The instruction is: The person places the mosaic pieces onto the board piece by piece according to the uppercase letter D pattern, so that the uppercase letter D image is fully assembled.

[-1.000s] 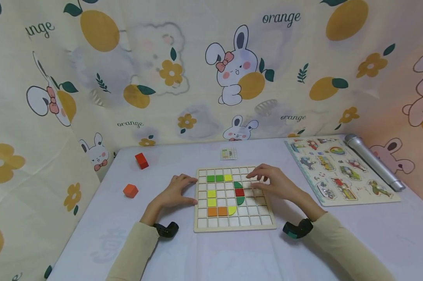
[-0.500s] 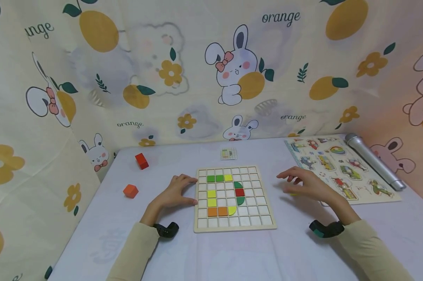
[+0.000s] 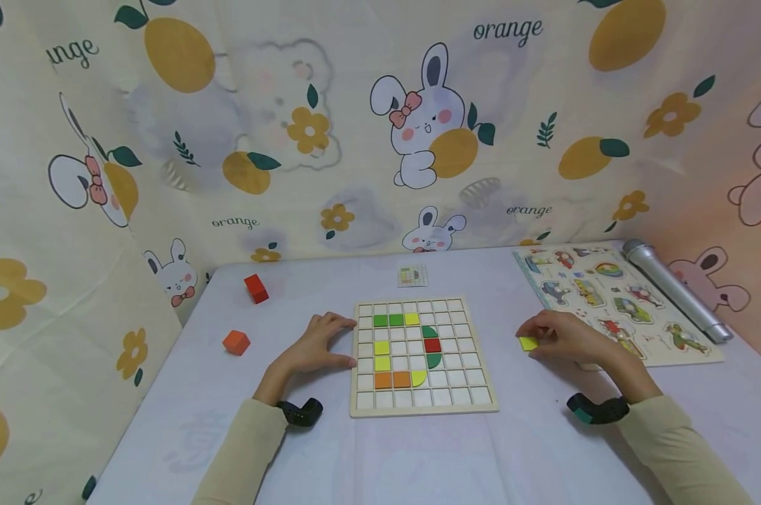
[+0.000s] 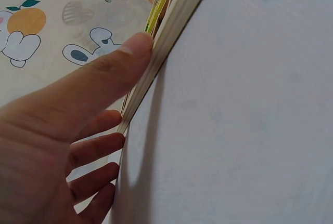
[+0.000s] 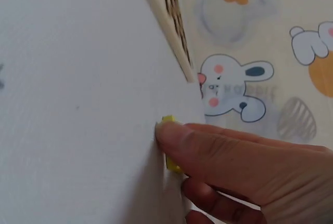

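Note:
A wooden grid board (image 3: 424, 413) lies flat on the white table. Its cells hold green (image 3: 395, 320), yellow (image 3: 381, 364), orange (image 3: 383, 380) and red (image 3: 432, 345) pieces, some of them rounded. My left hand (image 3: 313, 344) touches the board's left edge with thumb and fingertips, fingers fairly straight; the left wrist view shows the thumb (image 4: 138, 44) against the rim. Right of the board, my right hand (image 3: 566, 337) pinches a small yellow tile (image 3: 528, 344) between thumb and fingers at the table. In the right wrist view the thumb covers part of the yellow tile (image 5: 173, 164).
Two blocks, one red (image 3: 256, 288) and one orange (image 3: 236, 342), lie to the left. Behind the board is a small pattern card (image 3: 412, 275). A picture puzzle board (image 3: 607, 308) and a silver tube (image 3: 677, 290) lie at the right. A printed cloth (image 3: 355, 140) hangs behind.
My right hand has moved right, from over the board's upper right to the yellow tile on the table, and now pinches it. The left hand has stayed at the board's edge.

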`<action>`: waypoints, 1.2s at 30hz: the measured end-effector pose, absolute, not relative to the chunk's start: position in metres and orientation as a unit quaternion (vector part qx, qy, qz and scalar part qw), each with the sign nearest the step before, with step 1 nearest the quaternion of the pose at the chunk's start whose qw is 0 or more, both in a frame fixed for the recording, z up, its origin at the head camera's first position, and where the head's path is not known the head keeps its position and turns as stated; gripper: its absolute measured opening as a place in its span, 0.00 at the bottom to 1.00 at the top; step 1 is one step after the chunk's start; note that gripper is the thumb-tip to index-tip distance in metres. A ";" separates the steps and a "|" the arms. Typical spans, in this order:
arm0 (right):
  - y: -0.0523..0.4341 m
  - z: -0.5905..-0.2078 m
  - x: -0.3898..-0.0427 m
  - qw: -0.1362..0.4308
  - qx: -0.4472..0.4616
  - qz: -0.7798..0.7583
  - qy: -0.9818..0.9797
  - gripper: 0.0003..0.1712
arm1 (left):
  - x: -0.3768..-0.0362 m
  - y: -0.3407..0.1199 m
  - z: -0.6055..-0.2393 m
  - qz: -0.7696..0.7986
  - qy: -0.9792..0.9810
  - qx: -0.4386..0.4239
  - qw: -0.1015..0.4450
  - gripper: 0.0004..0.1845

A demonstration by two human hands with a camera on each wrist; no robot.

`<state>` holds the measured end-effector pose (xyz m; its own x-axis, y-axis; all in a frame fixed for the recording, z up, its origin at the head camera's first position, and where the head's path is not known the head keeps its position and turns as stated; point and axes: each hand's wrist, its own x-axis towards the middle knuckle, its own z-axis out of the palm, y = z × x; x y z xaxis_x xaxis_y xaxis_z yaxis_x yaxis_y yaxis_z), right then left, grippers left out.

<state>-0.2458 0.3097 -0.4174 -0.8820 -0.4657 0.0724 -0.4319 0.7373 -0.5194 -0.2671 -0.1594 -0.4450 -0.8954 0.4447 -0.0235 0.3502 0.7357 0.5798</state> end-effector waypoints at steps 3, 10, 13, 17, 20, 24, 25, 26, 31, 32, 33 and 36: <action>0.310 -0.418 -0.247 0.043 -0.234 -0.274 0.932 0.18 | -0.267 -0.160 -0.445 0.294 0.928 0.214 0.081 0.41; 0.307 -0.417 -0.250 0.018 -0.243 -0.270 0.931 0.15 | -0.267 -0.160 -0.444 0.295 0.927 0.214 0.084 0.41; 0.298 -0.414 -0.254 -0.008 -0.265 -0.280 0.923 0.14 | -0.267 -0.160 -0.443 0.294 0.928 0.213 0.082 0.41; 0.281 -0.409 -0.261 -0.024 -0.299 -0.302 0.905 0.14 | -0.267 -0.161 -0.445 0.294 0.928 0.217 0.078 0.41; 0.264 -0.408 -0.266 -0.028 -0.321 -0.309 0.895 0.15 | -0.268 -0.161 -0.446 0.295 0.927 0.218 0.079 0.41; 0.233 -0.404 -0.272 -0.021 -0.327 -0.313 0.891 0.16 | -0.267 -0.160 -0.447 0.297 0.927 0.215 0.083 0.40; 0.225 -0.403 -0.273 -0.020 -0.327 -0.315 0.891 0.16 | -0.267 -0.160 -0.447 0.297 0.927 0.214 0.083 0.40; 0.216 -0.403 -0.274 -0.018 -0.328 -0.318 0.889 0.17 | -0.267 -0.160 -0.447 0.296 0.927 0.213 0.083 0.40; 0.176 -0.402 -0.276 -0.017 -0.341 -0.321 0.883 0.16 | -0.267 -0.160 -0.447 0.296 0.927 0.217 0.079 0.40; 0.169 -0.402 -0.276 -0.018 -0.345 -0.320 0.882 0.16 | -0.267 -0.160 -0.447 0.296 0.927 0.217 0.080 0.40; 0.162 -0.403 -0.277 -0.022 -0.350 -0.319 0.880 0.15 | -0.267 -0.160 -0.447 0.296 0.926 0.218 0.080 0.40; 0.143 -0.404 -0.277 -0.030 -0.362 -0.322 0.874 0.13 | -0.268 -0.161 -0.446 0.295 0.926 0.222 0.079 0.40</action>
<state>-0.2772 0.1426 -0.4040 -0.7358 -0.6136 0.2865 -0.6526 0.5298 -0.5417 -0.2680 -0.1611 -0.4464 -0.8892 0.4573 -0.0165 0.3638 0.7283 0.5808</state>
